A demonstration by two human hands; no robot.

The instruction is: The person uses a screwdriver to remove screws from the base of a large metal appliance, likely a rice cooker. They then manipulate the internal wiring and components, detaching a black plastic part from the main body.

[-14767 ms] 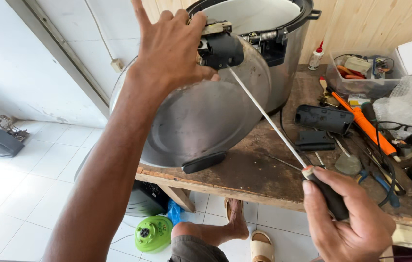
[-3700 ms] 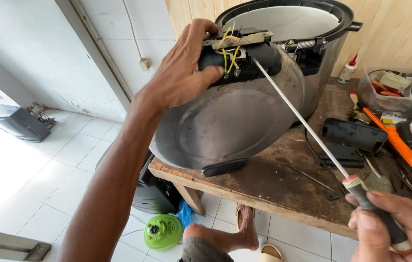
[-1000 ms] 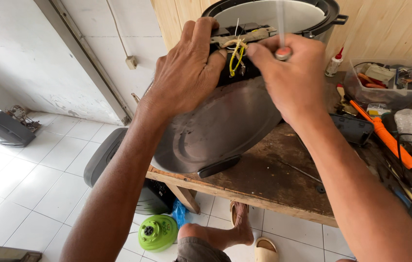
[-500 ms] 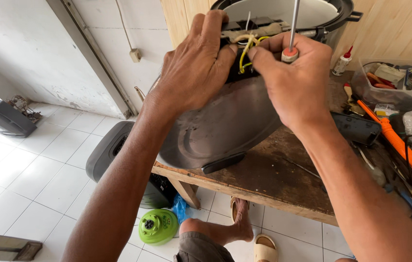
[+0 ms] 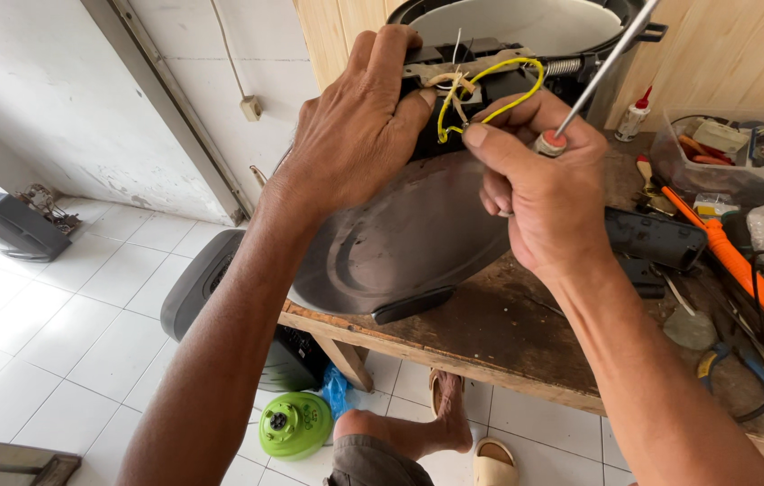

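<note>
A grey metal cooker lid stands on edge on the wooden bench, leaning against the open cooker pot. My left hand grips the lid's black hinge block at the top. A yellow wire loop sticks out of that block. My right hand holds a long screwdriver with its shaft pointing up and right, while its thumb and forefinger touch the yellow wire.
The bench's right side carries a clear plastic box of parts, a small glue bottle, an orange-handled tool, pliers and a black part. On the tiled floor lie a grey casing and a green round part.
Earlier my right hand held the screwdriver by its handle, tip at the hinge. It has since come up to the hinge block, and the screwdriver shaft has tilted to the right while the fingers reach the yellow wire.
</note>
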